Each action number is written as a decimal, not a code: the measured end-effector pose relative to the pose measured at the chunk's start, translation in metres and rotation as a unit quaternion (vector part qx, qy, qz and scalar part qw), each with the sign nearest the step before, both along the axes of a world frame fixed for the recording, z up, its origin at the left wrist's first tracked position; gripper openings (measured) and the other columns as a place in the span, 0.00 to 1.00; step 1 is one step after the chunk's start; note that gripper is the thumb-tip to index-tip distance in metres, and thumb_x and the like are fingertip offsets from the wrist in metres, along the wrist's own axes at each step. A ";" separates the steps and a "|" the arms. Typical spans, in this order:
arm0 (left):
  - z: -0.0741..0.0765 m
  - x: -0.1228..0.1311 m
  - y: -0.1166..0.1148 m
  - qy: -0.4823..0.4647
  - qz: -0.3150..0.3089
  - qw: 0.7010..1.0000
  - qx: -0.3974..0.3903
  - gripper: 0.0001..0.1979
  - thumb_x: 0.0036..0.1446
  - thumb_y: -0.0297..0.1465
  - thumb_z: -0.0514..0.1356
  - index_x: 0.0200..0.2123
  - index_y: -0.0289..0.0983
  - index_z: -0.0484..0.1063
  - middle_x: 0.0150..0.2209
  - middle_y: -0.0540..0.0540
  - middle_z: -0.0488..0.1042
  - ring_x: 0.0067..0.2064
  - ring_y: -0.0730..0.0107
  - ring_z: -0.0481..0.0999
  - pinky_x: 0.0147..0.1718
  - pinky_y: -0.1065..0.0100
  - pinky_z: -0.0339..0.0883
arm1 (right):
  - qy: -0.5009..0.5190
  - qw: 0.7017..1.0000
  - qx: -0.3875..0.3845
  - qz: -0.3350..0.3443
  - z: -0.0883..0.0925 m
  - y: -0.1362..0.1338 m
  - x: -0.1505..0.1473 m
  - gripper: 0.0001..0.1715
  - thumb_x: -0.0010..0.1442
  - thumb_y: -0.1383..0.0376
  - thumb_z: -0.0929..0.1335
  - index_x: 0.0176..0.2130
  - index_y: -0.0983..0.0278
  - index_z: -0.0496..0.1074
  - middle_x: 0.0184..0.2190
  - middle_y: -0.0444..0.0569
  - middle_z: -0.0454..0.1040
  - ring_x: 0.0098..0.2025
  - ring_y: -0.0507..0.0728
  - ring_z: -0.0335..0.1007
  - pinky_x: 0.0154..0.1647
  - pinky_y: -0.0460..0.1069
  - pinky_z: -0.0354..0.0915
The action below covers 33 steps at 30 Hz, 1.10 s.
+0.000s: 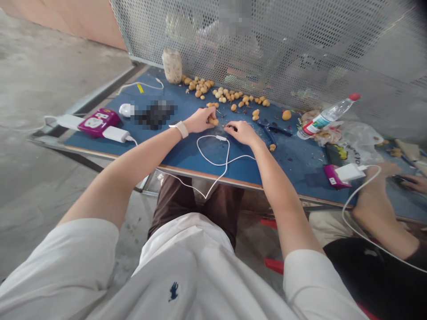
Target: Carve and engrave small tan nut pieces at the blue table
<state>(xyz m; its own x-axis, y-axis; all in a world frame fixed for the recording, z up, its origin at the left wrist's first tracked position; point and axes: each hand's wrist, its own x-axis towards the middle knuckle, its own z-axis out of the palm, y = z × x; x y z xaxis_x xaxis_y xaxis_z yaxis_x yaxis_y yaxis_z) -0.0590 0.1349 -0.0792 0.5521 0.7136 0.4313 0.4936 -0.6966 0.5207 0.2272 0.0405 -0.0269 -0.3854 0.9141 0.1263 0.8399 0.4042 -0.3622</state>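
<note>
Blue bench [187, 153], and plenty of small tan fruits [227, 95] lie loose along its back edge! The left grip [200, 121] curls shut around a little fruit cluster [212, 121]; the right grip [242, 132] pinches closed, its catch too small to tell.

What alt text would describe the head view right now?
The left hand holds small tan fruits, the right hand pinches something tiny beside them, over a blue tabletop. More fruits lie scattered beyond, near blue-handled pliers.
</note>
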 end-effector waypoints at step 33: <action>0.001 0.001 -0.001 -0.001 -0.002 1.000 -0.012 0.17 0.62 0.31 0.78 0.53 0.40 0.83 0.51 0.40 0.91 0.51 0.53 0.91 0.58 0.56 0.86 | -0.011 1.000 0.004 0.003 -0.002 0.002 0.000 0.24 0.87 0.52 0.74 0.62 0.61 0.96 0.55 0.62 0.97 0.55 0.73 0.91 0.57 0.60 0.73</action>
<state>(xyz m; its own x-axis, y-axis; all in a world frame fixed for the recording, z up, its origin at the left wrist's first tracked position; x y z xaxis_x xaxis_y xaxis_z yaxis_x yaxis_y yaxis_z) -0.0582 0.1335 -0.0783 0.5549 0.7212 0.4147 0.4896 -0.6861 0.5381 0.2269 0.0428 -0.0284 -0.3944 0.9104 0.1247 0.8447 0.4126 -0.3409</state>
